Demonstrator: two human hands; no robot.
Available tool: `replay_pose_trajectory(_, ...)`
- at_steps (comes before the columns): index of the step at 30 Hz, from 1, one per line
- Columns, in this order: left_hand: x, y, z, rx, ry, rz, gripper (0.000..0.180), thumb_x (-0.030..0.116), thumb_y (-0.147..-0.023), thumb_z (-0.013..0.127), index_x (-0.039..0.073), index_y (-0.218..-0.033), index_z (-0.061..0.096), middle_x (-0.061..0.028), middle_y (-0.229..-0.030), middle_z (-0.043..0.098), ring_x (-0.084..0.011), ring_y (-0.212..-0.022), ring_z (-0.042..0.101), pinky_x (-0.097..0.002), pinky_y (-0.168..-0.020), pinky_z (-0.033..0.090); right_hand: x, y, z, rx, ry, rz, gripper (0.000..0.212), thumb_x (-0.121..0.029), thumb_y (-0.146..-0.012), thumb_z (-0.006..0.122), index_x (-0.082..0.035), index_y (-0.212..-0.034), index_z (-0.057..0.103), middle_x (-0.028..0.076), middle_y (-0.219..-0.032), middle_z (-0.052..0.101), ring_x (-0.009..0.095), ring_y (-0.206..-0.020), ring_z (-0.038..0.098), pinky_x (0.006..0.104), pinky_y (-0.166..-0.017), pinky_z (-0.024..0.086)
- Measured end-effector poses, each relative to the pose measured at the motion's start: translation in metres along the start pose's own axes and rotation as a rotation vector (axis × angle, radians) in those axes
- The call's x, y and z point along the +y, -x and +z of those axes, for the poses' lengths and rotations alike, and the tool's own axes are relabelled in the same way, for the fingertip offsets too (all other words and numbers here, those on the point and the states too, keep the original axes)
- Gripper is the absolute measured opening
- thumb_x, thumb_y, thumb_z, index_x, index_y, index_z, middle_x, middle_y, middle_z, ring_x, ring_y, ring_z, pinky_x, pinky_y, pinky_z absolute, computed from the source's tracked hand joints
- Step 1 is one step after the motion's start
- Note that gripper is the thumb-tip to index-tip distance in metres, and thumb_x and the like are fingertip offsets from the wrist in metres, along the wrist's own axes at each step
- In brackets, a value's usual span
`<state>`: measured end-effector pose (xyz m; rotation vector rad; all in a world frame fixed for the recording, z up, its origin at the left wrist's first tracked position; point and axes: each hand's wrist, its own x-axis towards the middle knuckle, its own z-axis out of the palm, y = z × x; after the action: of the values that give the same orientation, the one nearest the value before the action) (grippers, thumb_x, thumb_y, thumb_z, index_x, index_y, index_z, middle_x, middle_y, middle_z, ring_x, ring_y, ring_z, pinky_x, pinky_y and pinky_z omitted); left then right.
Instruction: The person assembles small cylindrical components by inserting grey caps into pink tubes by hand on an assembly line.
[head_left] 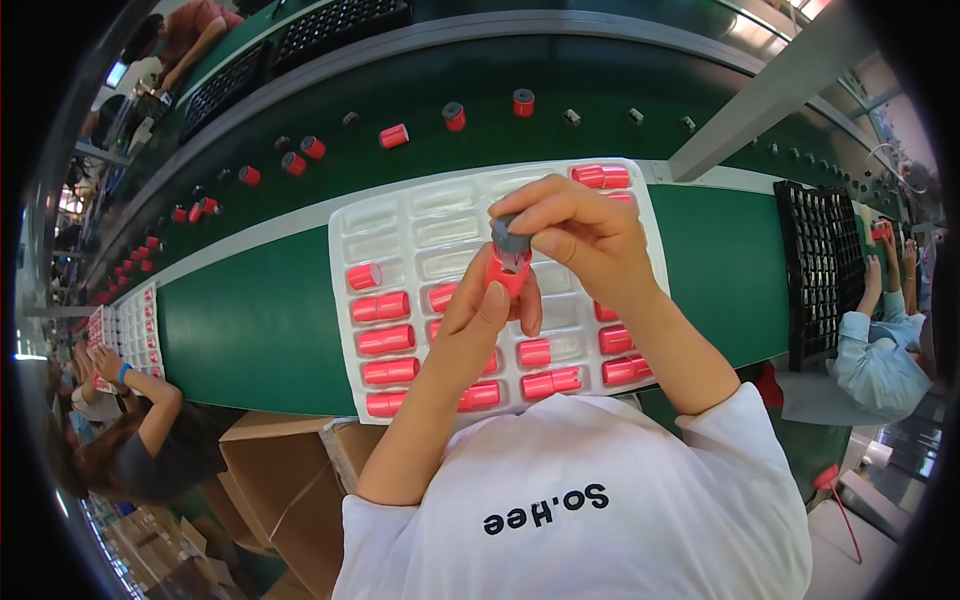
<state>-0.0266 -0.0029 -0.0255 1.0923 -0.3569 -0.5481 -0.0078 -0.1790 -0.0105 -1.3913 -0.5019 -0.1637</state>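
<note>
Above the white moulded tray (405,228), my left hand (478,312) grips a glossy pink tube (508,272) from below, fingers wrapped round it. A dark grey cap-like part (512,233) sits at the tube's upper end, pinched between the thumb and fingers of my right hand (592,235). A narrow clear or silvery band shows between cap and tube; whether they are joined I cannot tell. Pink tubes (386,341) lie in many of the tray's pockets, mostly in the near rows. My hands and forearms hide some of the middle pockets.
Beyond the tray, a green conveyor belt (400,165) carries scattered pink-and-grey pieces (455,117) and small metal parts (571,117). A grey metal post (770,90) rises at the right. Black racks (812,270) stand farther right. Cardboard box (285,480) below left. Co-workers sit on both sides.
</note>
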Motion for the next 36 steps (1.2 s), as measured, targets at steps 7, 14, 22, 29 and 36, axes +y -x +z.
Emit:
replay_pose_trajectory(7,0.0,0.002,-0.008,-0.243,0.335,-0.099,0.055,0.06,-0.096,0.033,0.007,-0.097,0.047,-0.0009,-0.062,0.043,-0.0105,-0.052,0.043,-0.0225,-0.051,0.037,0.006,-0.005,-0.001,-0.118,-0.087,-0.016,0.011,-0.006,-0.085,0.065,-0.001,-0.094,0.069,0.018,-0.107,0.065,0.026,-0.099,0.064,0.0333,-0.084,0.053)
replay_pose_trajectory(14,-0.005,0.002,-0.013,-0.252,0.484,-0.132,0.053,0.057,-0.098,0.03,0.006,-0.096,0.047,-0.0005,-0.065,0.04,-0.0102,-0.055,0.042,-0.0238,-0.052,0.036,0.001,-0.002,-0.001,-0.14,0.109,-0.034,0.012,-0.006,-0.083,0.067,0.0,-0.094,0.069,0.017,-0.107,0.066,0.025,-0.097,0.065,0.0328,-0.082,0.053)
replay_pose_trajectory(22,0.002,-0.005,-0.004,0.128,-0.178,-0.106,0.036,0.041,-0.098,0.047,0.006,-0.102,0.05,-0.0037,-0.073,0.048,-0.0177,-0.068,0.053,-0.0291,-0.06,0.044,0.013,-0.005,-0.008,-0.069,0.365,0.058,0.023,0.001,-0.077,0.07,-0.003,-0.099,0.061,0.012,-0.104,0.064,0.024,-0.096,0.063,0.0304,-0.084,0.051)
replay_pose_trajectory(29,0.015,0.029,-0.037,-0.161,-1.244,-0.164,0.037,0.009,-0.071,0.075,0.007,-0.103,0.057,-0.0114,-0.089,0.055,-0.0301,-0.089,0.055,-0.037,-0.076,0.047,0.108,-0.072,-0.151,0.113,1.326,0.113,0.019,-0.006,-0.08,0.069,-0.005,-0.089,0.052,0.01,-0.095,0.06,0.032,-0.085,0.061,0.0333,-0.075,0.05)
replay_pose_trajectory(36,0.008,0.062,-0.04,-0.313,-1.372,-0.172,0.034,0.013,-0.072,0.073,0.006,-0.1,0.055,-0.0096,-0.1,0.052,-0.0294,-0.098,0.051,-0.0381,-0.08,0.047,0.116,-0.099,-0.097,-0.035,1.612,-0.015,0.02,-0.016,-0.082,0.068,-0.004,-0.095,0.057,0.011,-0.097,0.062,0.03,-0.103,0.057,0.0373,-0.082,0.05)
